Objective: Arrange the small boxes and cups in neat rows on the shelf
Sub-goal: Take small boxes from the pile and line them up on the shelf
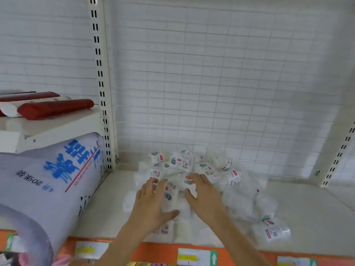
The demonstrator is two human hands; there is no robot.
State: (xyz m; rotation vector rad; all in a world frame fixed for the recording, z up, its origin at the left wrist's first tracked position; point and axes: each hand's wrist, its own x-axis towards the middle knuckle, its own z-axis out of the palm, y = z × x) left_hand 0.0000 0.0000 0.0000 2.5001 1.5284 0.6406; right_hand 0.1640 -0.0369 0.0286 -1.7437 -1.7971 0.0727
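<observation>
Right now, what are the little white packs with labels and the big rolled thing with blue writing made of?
Small white packs: probably clear, shiny plastic wrap, since it glints and shows white contents.
Big pale roll with blue characters: looks like matte paper or plastic sheeting; too blurred to tell.

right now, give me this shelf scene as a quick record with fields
place: white shelf with wire-grid back panel
items: jumbled pile of small clear-wrapped packs, not in rows
stray pack: one lies apart near the front right edge
left hand: over the pile's front, fingers spread on the packs
right hand: beside it, fingers resting on the packs
neighbour: big paper roll with blue print leans in from the left bay
shelf edge: orange price strip
progress: no neat rows yet
</observation>
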